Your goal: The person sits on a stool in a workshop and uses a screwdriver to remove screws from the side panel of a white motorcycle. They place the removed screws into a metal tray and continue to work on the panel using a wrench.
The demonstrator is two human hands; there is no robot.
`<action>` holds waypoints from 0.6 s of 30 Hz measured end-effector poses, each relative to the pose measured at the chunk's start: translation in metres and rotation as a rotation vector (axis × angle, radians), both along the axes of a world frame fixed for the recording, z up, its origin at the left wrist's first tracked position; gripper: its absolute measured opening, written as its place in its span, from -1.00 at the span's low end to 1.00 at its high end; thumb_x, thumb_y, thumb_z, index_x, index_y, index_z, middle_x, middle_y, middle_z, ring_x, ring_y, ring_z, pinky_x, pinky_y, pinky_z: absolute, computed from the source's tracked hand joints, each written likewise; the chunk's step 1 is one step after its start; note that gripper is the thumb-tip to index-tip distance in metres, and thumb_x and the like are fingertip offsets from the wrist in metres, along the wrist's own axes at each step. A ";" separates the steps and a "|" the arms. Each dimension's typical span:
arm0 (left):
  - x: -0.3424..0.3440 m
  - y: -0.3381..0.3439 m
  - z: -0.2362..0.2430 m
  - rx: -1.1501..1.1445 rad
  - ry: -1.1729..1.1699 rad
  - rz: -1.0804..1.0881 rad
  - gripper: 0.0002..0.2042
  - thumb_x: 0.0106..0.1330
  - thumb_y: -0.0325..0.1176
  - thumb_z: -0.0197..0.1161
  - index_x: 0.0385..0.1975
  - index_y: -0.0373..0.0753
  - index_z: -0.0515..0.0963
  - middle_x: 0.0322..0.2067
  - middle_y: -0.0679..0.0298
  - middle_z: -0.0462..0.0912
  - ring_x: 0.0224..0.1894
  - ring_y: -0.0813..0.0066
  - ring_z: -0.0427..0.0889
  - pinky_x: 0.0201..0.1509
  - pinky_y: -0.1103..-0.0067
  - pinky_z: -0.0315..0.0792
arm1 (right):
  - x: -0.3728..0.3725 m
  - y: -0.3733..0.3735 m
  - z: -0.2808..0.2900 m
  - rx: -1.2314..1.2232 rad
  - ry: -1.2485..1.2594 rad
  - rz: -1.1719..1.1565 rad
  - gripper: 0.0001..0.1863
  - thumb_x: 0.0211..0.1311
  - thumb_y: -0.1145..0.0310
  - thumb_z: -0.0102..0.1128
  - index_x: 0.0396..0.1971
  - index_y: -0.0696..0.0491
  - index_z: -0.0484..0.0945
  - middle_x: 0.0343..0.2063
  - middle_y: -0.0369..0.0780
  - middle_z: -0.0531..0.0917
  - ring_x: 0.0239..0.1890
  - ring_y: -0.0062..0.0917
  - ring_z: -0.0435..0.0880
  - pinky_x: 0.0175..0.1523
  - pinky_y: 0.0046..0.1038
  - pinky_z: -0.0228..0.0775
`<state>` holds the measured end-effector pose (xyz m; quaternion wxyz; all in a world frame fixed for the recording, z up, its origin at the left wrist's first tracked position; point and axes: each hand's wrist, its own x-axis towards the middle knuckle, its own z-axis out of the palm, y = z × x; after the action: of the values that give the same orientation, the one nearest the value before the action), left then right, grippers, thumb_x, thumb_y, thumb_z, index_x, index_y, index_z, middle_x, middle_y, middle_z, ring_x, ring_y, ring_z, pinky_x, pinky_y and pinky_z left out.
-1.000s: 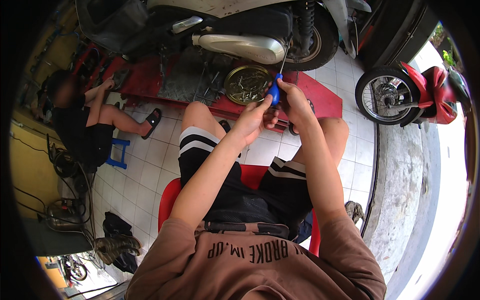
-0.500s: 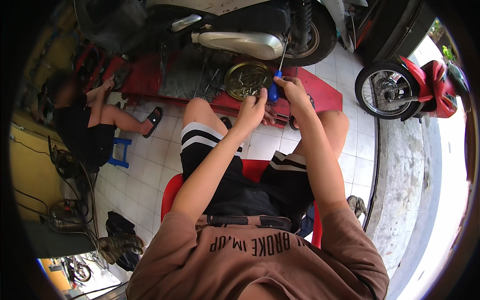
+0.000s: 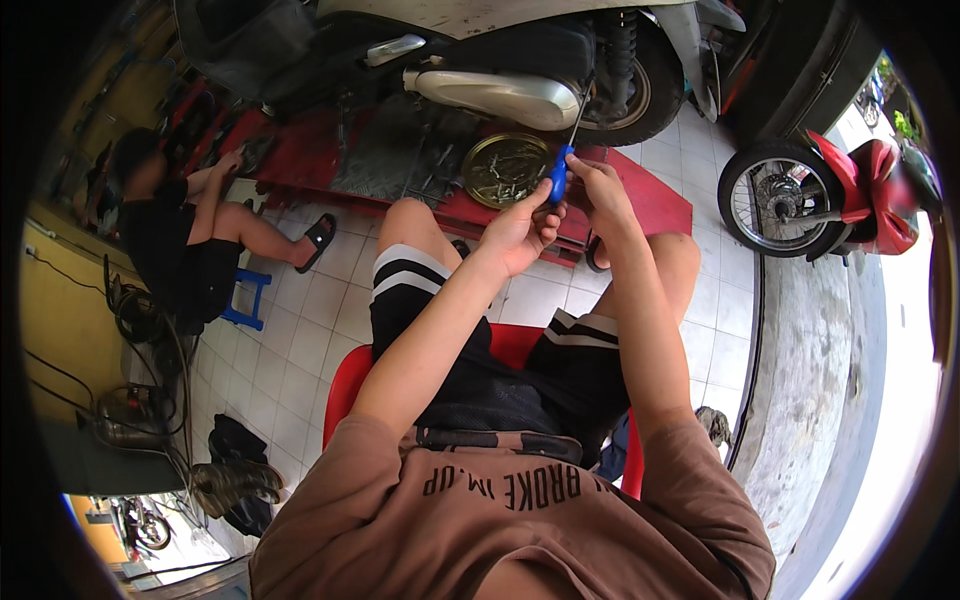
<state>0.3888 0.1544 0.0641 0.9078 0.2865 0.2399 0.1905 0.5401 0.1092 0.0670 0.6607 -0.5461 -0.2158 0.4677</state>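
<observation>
A screwdriver with a blue handle (image 3: 560, 180) and a long thin metal shaft points up and away, its shaft passing in front of the scooter's silver side cover (image 3: 495, 97). I cannot tell whether its tip touches the scooter. My right hand (image 3: 602, 198) is closed on the upper part of the handle, near the shaft. At the handle's lower end my left hand (image 3: 520, 235) grips it with curled fingers and the thumb along it. Just left of the handle, a round gold-coloured tray (image 3: 470, 178) holds several small metal parts.
The scooter stands over a red work platform (image 3: 655, 195) with dark tools on it. Beyond the right end is a red motorbike (image 3: 870, 200). On the left a person (image 3: 165, 220) sits on a blue stool (image 3: 245, 300). Cables (image 3: 130, 310) hang along the left wall.
The view has shifted slightly. My left hand has turned, and its fingers now curl round the lower end of the screwdriver handle. My right hand stays on the upper handle.
</observation>
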 end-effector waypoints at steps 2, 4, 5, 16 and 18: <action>0.003 -0.002 0.000 0.547 0.249 0.105 -0.70 0.17 -0.22 0.38 -0.40 -0.35 0.49 -0.59 0.34 0.55 -0.59 0.65 0.51 -0.54 0.72 0.36 | -0.002 -0.002 0.003 -0.066 -0.108 -0.061 -0.60 0.23 0.13 0.23 -0.30 0.26 0.56 -0.47 -0.23 0.58 -0.43 -0.58 0.57 -0.25 -0.52 0.43; 0.007 -0.001 -0.003 1.302 0.532 0.233 -0.72 0.05 -0.28 0.45 -0.53 -0.33 0.50 -0.70 0.31 0.56 -0.64 0.60 0.53 -0.56 0.65 0.38 | 0.003 0.005 -0.008 -0.123 -0.300 -0.108 -0.54 0.15 0.08 0.31 -0.38 0.28 0.58 -0.51 -0.22 0.58 -0.50 -0.59 0.55 -0.37 -0.51 0.42; 0.006 -0.007 0.012 1.582 0.532 0.355 -0.73 -0.07 -0.37 0.48 -0.59 -0.36 0.49 -0.77 0.23 0.53 -0.68 0.50 0.57 -0.56 0.57 0.39 | 0.003 0.007 -0.008 -0.152 -0.364 -0.120 -0.54 0.14 0.07 0.31 -0.39 0.28 0.58 -0.51 -0.22 0.58 -0.51 -0.60 0.55 -0.38 -0.51 0.41; 0.009 -0.010 0.008 0.529 0.251 -0.106 -0.62 0.36 0.01 0.12 -0.43 -0.24 0.47 -0.59 0.35 0.51 -0.67 0.63 0.42 -0.65 0.68 0.25 | -0.005 0.000 0.005 0.155 0.404 0.015 -0.73 0.41 0.29 -0.08 -0.28 0.21 0.48 -0.42 -0.16 0.61 -0.37 -0.47 0.61 -0.19 -0.45 0.48; 0.012 -0.010 0.007 0.221 0.097 -0.050 -0.60 0.35 0.04 0.11 -0.38 -0.24 0.46 -0.56 0.34 0.51 -0.66 0.64 0.40 -0.66 0.70 0.22 | -0.004 0.002 0.004 0.127 0.344 0.001 -0.73 0.42 0.29 -0.11 -0.24 0.21 0.46 -0.41 -0.17 0.59 -0.35 -0.47 0.60 -0.19 -0.46 0.48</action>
<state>0.4003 0.1444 0.0712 0.8623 0.3997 0.2540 0.1792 0.5364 0.1108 0.0711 0.7208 -0.4150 -0.1293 0.5399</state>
